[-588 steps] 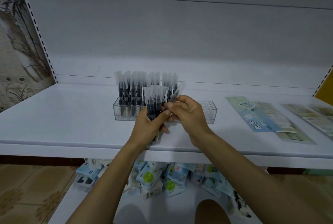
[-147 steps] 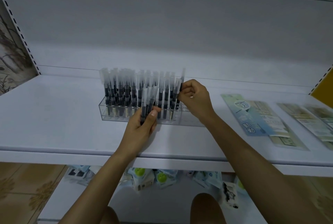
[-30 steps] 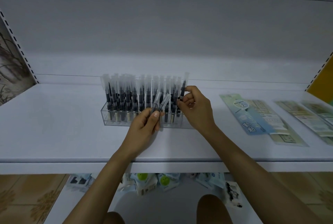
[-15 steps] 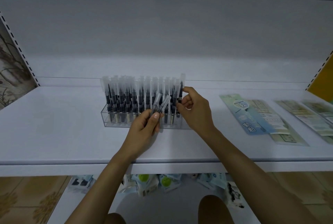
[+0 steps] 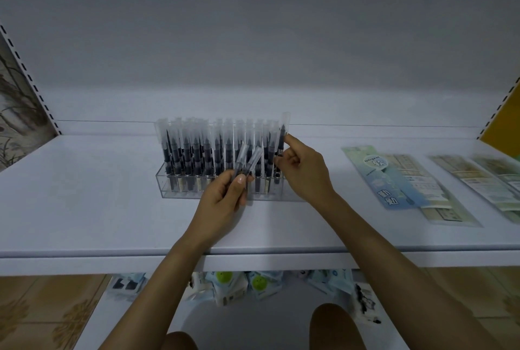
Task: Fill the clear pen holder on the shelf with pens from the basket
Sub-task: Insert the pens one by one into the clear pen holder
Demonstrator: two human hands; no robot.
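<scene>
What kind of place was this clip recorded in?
Most likely a stationery shop: a white display shelf with a slotted upright, a clear pen holder packed with identical pens, and flat packets laid out beside it.

We see flat printed packets [image 5: 394,178] lying at the right, small packages with green dots [image 5: 225,286] on a lower level, a painted panel [image 5: 17,107] at the left and a patterned floor [image 5: 42,313].

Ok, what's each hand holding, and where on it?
Left hand grips two capped pens by their lower barrels, caps up. Right hand pinches one pen mid-barrel at the right end of the pen holder.
</scene>
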